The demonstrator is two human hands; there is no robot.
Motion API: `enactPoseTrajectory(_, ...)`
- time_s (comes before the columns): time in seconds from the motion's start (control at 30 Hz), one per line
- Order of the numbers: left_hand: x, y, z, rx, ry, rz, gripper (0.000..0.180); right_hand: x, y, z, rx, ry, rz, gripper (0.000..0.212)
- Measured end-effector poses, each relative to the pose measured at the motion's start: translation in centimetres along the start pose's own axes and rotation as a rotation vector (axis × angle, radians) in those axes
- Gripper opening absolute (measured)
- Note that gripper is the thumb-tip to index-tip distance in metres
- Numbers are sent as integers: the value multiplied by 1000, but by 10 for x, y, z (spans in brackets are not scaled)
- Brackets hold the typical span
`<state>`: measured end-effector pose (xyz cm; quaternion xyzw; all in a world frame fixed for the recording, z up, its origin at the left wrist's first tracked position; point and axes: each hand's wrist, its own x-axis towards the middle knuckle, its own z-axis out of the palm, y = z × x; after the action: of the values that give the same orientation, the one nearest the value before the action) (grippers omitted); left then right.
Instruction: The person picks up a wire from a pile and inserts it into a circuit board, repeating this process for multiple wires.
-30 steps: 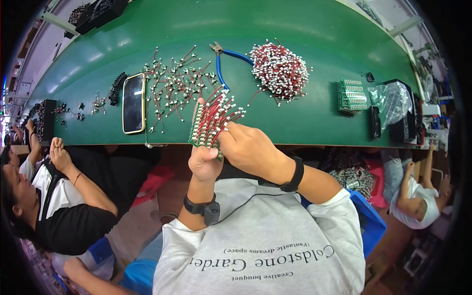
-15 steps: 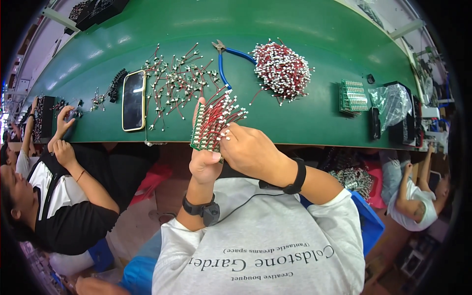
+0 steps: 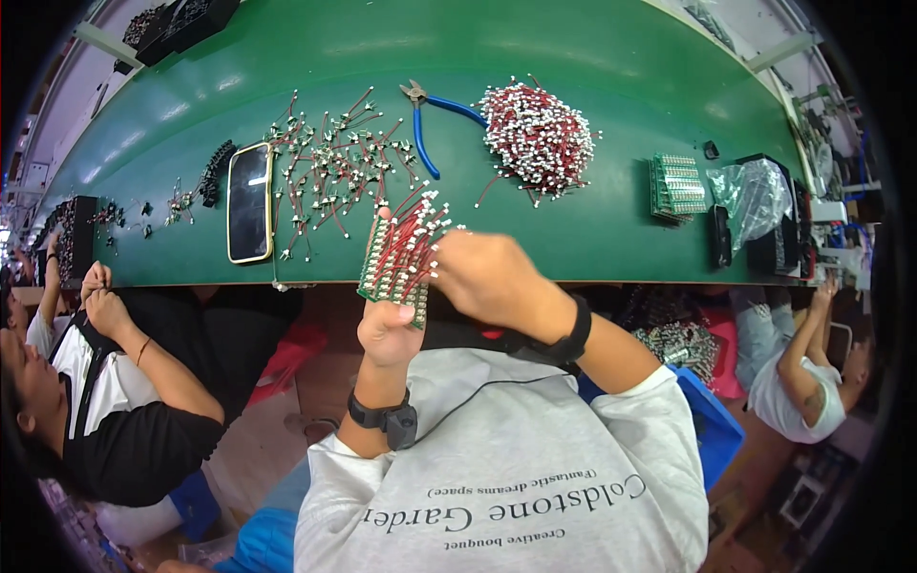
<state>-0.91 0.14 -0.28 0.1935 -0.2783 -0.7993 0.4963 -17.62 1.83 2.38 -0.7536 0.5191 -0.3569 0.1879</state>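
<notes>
Held upright at the table's near edge is a green circuit board panel (image 3: 373, 277), with rows of small parts on it. Red wires with white connectors (image 3: 416, 229) stick out from its face. My left hand (image 3: 388, 336) grips the panel from below, its thumb across the lower edge. Just right of the wires is my right hand (image 3: 492, 282), its fingers curled together; whatever they pinch is hidden. Beyond the panel lie many loose red wires with small green boards (image 3: 349, 167), spread out on the table.
On the green table (image 3: 315, 67) are blue-handled cutters (image 3: 420, 134), a heap of red wires with white connectors (image 3: 538, 138) and a phone (image 3: 250, 202). Stacked panels (image 3: 678, 186) and a plastic bag (image 3: 755, 201) lie right. A co-worker (image 3: 124, 382) sits at my left.
My right hand has shifted slightly up and away from the panel's wires. The panel has dipped a little in my left hand. The co-worker on the left has drawn a hand back from the table.
</notes>
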Motion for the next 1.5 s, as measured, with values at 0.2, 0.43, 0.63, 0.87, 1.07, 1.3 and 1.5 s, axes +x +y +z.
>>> enactPoseTrajectory(0.2, 8, 7, -14, -192, 2, 124, 90, 7, 69, -27, -283, 146, 123, 14)
enactPoseTrajectory(0.43, 13, 8, -6, -276, 51, 159, 71, 13, 63, -20, -130, 177, -83, 15)
enactPoseTrajectory(0.63, 15, 6, -4, -227, 91, 141, 89, 8, -3, -32, 465, 88, 89, 8)
enactPoseTrajectory(0.87, 14, -5, 16, -1, 153, 153, 81, 3, -9, -4, 388, 117, 9, 8)
enactPoseTrajectory(1.07, 15, 0, 29, 21, -6, 84, 98, 2, -13, -2, 323, 166, -3, 13)
enactPoseTrajectory(1.3, 13, 3, 34, 130, 31, 43, 103, 0, -12, -4, 210, 188, -41, 14)
enactPoseTrajectory(1.5, 10, 5, 35, 75, -14, -33, 103, -2, -15, -4, 310, 151, 43, 15)
